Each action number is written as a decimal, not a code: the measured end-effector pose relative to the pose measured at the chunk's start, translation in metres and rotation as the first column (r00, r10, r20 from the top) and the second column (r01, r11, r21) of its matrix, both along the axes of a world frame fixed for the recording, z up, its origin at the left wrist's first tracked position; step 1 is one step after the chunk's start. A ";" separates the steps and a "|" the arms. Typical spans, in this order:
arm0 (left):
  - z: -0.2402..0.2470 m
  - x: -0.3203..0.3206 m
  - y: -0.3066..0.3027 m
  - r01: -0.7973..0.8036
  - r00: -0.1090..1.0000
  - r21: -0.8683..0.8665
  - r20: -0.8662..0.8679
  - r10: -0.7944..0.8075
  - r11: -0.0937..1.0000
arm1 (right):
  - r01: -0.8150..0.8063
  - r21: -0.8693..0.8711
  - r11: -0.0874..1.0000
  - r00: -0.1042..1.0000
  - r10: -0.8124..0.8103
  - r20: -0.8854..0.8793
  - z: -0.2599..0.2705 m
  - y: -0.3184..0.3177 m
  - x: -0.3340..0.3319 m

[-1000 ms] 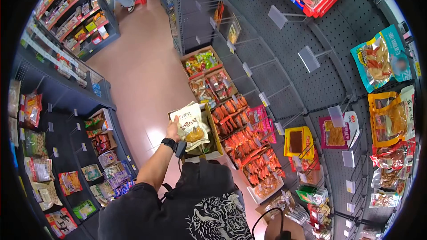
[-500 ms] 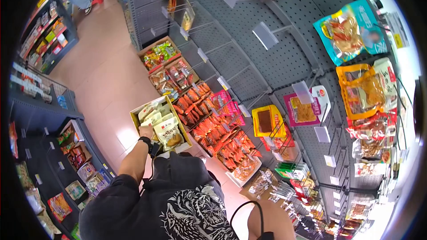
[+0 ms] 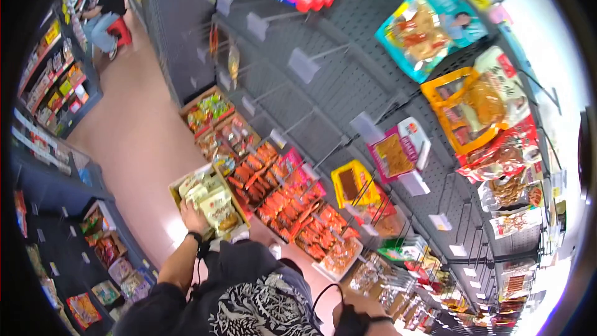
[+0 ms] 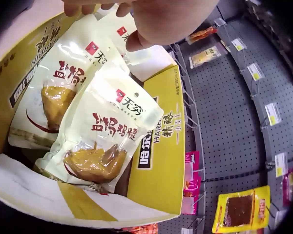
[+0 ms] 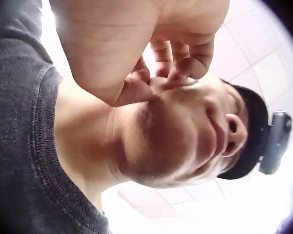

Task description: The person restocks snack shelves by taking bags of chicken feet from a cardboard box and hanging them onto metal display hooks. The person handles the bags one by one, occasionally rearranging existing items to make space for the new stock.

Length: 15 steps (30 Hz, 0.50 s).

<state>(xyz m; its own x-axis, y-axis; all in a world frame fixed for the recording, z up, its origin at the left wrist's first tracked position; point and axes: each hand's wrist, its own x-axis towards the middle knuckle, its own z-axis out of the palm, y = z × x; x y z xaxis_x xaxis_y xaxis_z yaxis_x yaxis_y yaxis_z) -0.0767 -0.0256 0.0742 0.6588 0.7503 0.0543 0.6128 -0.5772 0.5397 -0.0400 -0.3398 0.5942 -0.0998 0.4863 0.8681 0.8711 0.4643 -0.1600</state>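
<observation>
My left hand (image 3: 194, 218) reaches into an open yellow box (image 3: 237, 231) of cream snack packets. In the left wrist view the left hand (image 4: 161, 22) hangs over the top of the packets, its fingers loosely bent; whether they touch one is unclear. Two packets show in front, a nearer one (image 4: 105, 131) leaning over another (image 4: 51, 87) inside the box (image 4: 158, 180). My right hand (image 5: 146, 53) is raised by the chin in the right wrist view, its fingers loosely curled with no object visible in them.
Boxes of red-wrapped snacks (image 3: 298, 211) stand right of the yellow box. A perforated shelf wall (image 3: 348, 87) with hooks and hanging packets, including a teal one (image 3: 429, 25), rises on the right. Another shelf (image 3: 56, 211) is at left; a seated person (image 3: 107, 12) is up the aisle.
A cream packet that my left hand held above the box has gone down among the others, and the hand no longer visibly grips it. The head view has swung, shifting the shelves leftward.
</observation>
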 end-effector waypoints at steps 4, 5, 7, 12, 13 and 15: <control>-0.010 -0.014 -0.015 0.247 0.959 -0.311 -0.056 -0.277 0.918 | 0.410 -0.726 0.552 0.611 -0.757 -0.230 -0.118 -0.064 0.069; -0.012 -0.018 -0.025 0.303 0.951 -0.176 -0.014 -0.310 0.937 | 0.474 -0.731 0.490 0.352 -0.867 -0.353 -0.157 -0.088 0.093; 0.014 -0.020 -0.050 0.179 0.979 -0.336 -0.033 -0.201 0.925 | 0.636 -0.676 0.373 -0.039 -0.859 -0.510 -0.230 -0.143 0.149; -0.013 -0.025 -0.085 0.324 0.933 -0.609 0.076 -0.353 0.724 | 0.961 -0.271 0.057 -0.133 -0.762 -0.633 -0.269 -0.183 0.257; 0.004 -0.023 -0.096 0.352 0.914 -0.584 0.044 -0.404 0.732 | 0.906 -0.398 0.144 -0.171 -0.737 -0.654 -0.247 -0.182 0.257; 0.005 -0.017 -0.108 0.403 0.900 -0.565 0.101 -0.425 0.720 | 0.854 -0.481 0.196 -0.200 -0.730 -0.653 -0.240 -0.181 0.261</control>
<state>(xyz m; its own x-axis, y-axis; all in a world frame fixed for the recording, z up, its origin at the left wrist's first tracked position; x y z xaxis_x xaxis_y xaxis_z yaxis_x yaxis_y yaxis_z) -0.0938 -0.1335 0.0791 0.9043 0.2901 -0.3132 0.4090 -0.3791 0.8300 0.2210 -0.5213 0.3543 0.8517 -0.3997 0.3390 0.1458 -0.4406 -0.8858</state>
